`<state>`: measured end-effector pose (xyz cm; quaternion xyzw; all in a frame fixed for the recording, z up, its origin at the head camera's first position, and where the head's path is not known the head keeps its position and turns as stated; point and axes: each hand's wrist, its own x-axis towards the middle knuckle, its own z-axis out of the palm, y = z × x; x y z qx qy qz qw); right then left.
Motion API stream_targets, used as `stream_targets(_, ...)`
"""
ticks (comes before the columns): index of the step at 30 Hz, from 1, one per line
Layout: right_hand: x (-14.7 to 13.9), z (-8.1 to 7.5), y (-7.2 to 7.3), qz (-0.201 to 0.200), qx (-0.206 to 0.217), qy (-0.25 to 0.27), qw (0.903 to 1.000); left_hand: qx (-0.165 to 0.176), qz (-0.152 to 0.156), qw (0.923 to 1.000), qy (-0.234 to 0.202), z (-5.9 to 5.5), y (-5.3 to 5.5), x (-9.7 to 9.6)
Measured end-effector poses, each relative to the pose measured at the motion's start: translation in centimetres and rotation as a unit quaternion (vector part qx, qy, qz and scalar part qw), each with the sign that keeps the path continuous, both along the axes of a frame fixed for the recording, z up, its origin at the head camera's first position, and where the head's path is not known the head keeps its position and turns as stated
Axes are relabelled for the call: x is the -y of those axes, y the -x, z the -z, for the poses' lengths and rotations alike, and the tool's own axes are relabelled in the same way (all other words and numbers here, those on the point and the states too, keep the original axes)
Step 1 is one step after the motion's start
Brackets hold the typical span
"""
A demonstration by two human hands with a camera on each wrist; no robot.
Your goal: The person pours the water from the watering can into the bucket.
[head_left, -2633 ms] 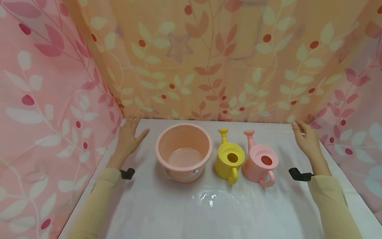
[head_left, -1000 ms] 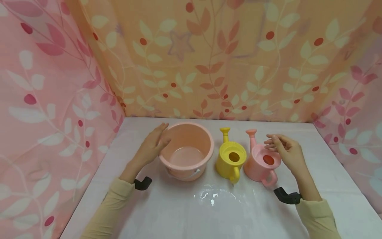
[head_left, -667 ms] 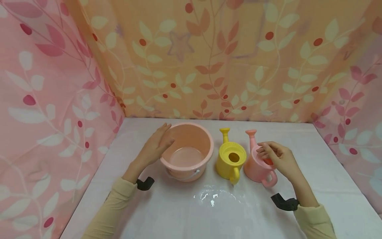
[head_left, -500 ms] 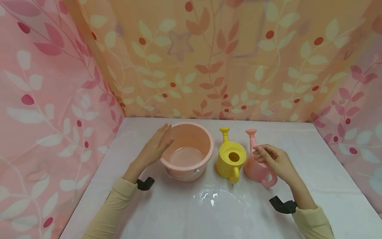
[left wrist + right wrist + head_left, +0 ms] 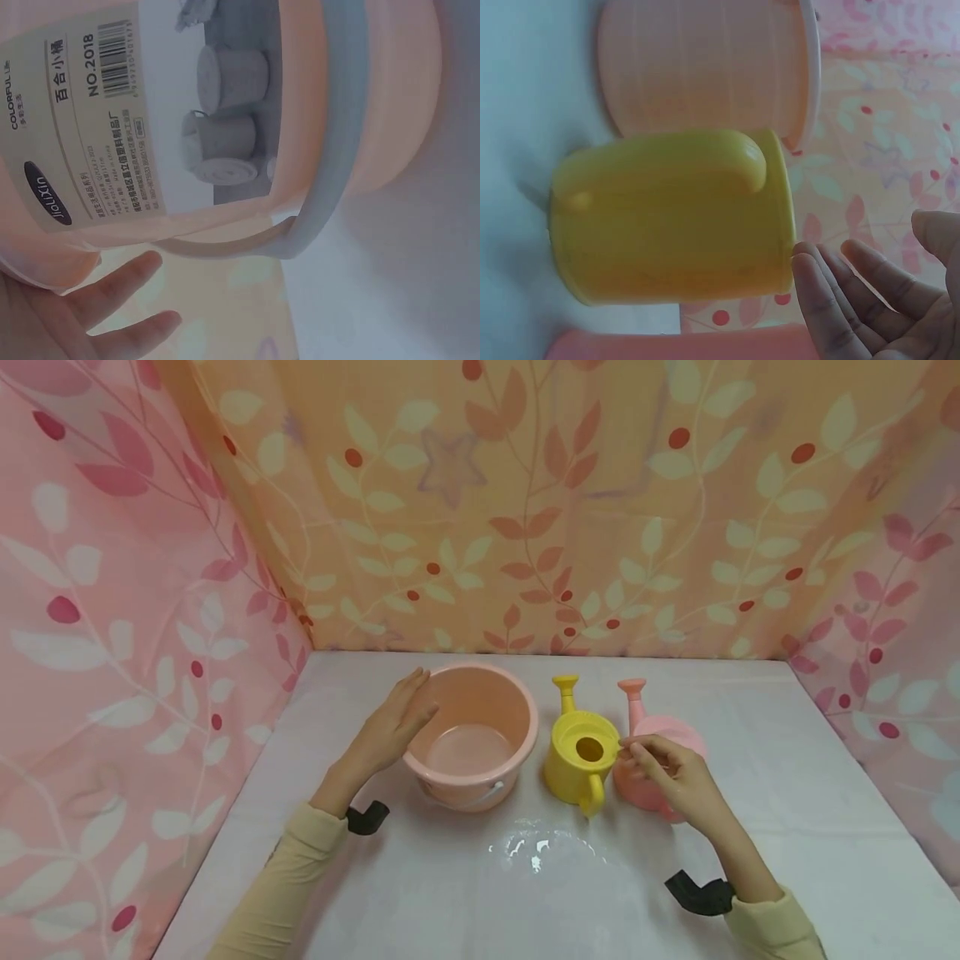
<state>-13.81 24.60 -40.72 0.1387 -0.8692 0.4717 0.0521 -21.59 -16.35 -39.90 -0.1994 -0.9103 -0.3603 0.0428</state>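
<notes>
L hand (image 5: 381,731) splayed by bucket (image 5: 483,714), R hand (image 5: 678,781) loosely bent; both empty. Yellow can (image 5: 568,772) just beyond R hand: prob. best lifted lvl.

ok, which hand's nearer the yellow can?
Right. The right hand is beside the yellow can, near its rim; the left hand is across the bucket from it.

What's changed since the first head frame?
The left hand moved right, to the left rim of the bucket; the right hand moved left, to the rim of the yellow watering can. No clear grip taken or released. Bucket, yellow watering can and pink watering can stayed put.
</notes>
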Motion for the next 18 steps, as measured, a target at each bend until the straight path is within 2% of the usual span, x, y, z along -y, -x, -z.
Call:
stream_targets(7, 1.0, 1.0, -1.0, 0.054, -0.024, -0.045, 0.9972, -0.002, -0.018, 0.9998, 0.007, 0.0, -0.1, 0.0)
stream_targets(10, 1.5, 1.7, -1.4, 0.054, -0.012, -0.021, 0.9983, -0.006, -0.021, 0.9997, 0.009, 0.1, -0.2, 0.0)
stream_targets(14, 2.0, 2.7, -1.8, 0.05, 0.025, 0.017, 0.9983, -0.014, -0.023, 0.9995, 0.015, 0.0, -0.3, -0.1)
stream_targets(18, 2.5, 3.6, -2.1, 0.058, 0.035, 0.024, 0.9974, -0.013, -0.024, 0.9995, 0.017, 0.1, -0.3, -0.1)
